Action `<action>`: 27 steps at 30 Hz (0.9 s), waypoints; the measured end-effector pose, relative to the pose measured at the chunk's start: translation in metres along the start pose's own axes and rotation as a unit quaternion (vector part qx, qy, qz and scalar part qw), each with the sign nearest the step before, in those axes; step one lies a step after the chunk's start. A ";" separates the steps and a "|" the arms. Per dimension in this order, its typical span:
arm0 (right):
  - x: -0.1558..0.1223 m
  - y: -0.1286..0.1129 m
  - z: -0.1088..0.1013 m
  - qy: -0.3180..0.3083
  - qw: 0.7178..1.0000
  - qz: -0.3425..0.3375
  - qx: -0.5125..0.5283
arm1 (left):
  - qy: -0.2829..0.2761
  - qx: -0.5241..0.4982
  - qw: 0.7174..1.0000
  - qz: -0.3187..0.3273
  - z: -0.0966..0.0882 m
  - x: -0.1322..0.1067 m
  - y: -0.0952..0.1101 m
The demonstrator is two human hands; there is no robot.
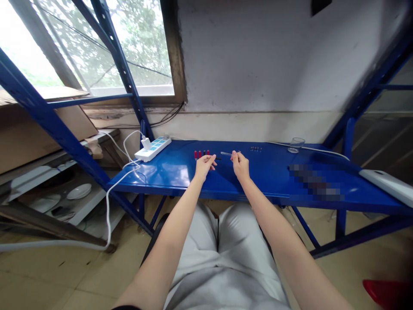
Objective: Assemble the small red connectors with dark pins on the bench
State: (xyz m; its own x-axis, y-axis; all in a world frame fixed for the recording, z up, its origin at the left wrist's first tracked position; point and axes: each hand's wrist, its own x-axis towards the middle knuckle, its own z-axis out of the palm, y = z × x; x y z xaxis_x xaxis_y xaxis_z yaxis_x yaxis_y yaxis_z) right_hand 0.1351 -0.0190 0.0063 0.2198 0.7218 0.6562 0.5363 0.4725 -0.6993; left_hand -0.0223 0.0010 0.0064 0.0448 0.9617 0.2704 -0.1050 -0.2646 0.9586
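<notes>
Both my hands rest on a blue metal shelf (174, 172) in front of me. My left hand (204, 164) is curled, its fingertips pinched on a small dark piece beside a short row of red-tipped pieces (201, 153). My right hand (240, 162) is closed around a thin silvery rod (226, 153) that points left from its fingers. A little row of tiny dark parts (256, 149) lies beyond my right hand.
A white power strip (152, 148) with a plugged charger and white cable sits at the shelf's back left. A clear glass (296, 144) stands at the back right, a white device (387, 183) at the far right. Blue frame posts flank the shelf; plates lie low on the left.
</notes>
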 end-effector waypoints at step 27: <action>-0.004 0.004 0.014 -0.227 0.969 -0.095 -0.034 | -0.040 0.045 0.998 0.035 0.001 0.000 -0.005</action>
State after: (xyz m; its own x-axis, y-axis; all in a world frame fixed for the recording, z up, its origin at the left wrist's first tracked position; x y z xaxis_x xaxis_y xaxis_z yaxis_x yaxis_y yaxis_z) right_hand 0.1249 -0.0127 -0.0027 -0.2617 0.7798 0.5686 0.5872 0.5962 -0.5474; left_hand -0.0208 0.0026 0.0020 0.1203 0.9327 0.3399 -0.0217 -0.3399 0.9402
